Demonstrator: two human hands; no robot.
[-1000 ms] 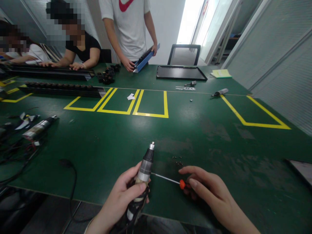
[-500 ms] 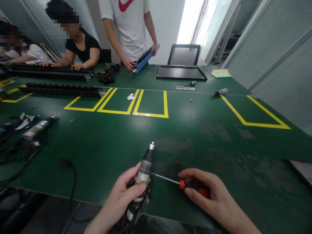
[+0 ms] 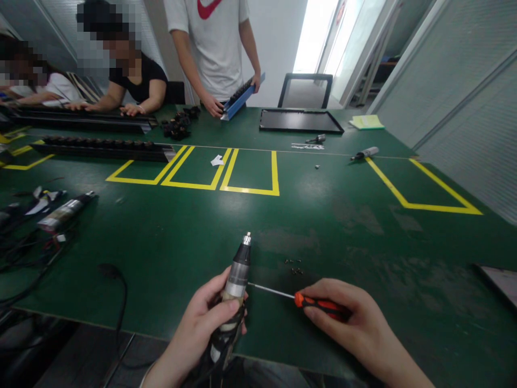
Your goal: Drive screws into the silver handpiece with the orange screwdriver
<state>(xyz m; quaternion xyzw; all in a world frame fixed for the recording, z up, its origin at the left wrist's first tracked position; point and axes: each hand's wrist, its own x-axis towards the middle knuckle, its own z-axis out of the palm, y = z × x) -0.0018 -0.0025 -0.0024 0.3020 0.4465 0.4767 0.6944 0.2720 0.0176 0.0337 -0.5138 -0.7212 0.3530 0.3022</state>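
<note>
Silver and black, a cylindrical power driver (image 3: 236,280) is lying in our left hand (image 3: 205,312), its ribbed metal nose pointing up and away from us. Our left fingers are curling round the barrel and the thumb is lying over the near side, so the hand is closed about it. To the right, our right hand (image 3: 349,310) is pinching a slim screwdriver with a red and black handle (image 3: 323,306), thumb below and fingers above, curled partway. Its thin steel shaft is pointing left at the side of the barrel; from this angle we cannot be sure whether the tip is touching or seated in something.

Just beyond the right hand, tiny dark metal screws (image 3: 297,271) are lying in two small clusters on the green tabletop (image 3: 173,231). Left of our left hand, a black cable (image 3: 123,293) is curving down over the table edge, and farther left a second silver cylindrical driver (image 3: 64,212) is resting beside tangled dark wires (image 3: 44,253).

Ahead of both hands, yellow tape outlines (image 3: 250,190) are marking the surface. Well beyond our left hand, a person in a white T-shirt (image 3: 216,48) is holding a blue channel-shaped strip (image 3: 242,102).
</note>
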